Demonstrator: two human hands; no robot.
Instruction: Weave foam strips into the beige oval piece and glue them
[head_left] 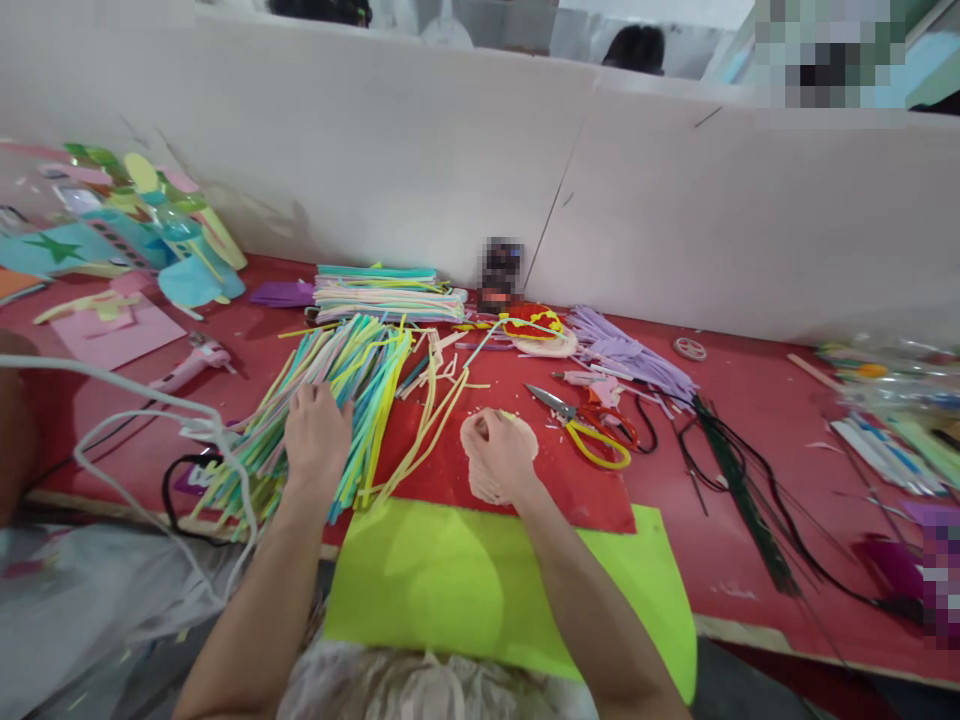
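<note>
My left hand (pixel 318 432) lies over a large spread bundle of pastel pipe cleaners (pixel 375 375), thumb apart from the fingers. Its fingertips rest among the green, pink and blue stems, and I see none lifted out. My right hand (pixel 504 452) has its fingers curled on a cream-pink shape that looks coiled from pipe cleaners (pixel 487 488), flat on a red sheet (pixel 592 508). The hand covers much of this piece. Scissors with yellow and red handles (pixel 581 425) lie open to its right. Loose yellow pipe cleaners (pixel 420 440) stretch between my hands.
A pink glue gun (pixel 187 368) and white cable (pixel 150 420) are at left; another glue gun (pixel 592 382) lies behind the scissors. Purple pipe cleaners (pixel 630 350), a red-and-yellow piece (pixel 532 321) and black cables (pixel 780 500) sit further off. A lime sheet (pixel 450 580) overhangs the front edge.
</note>
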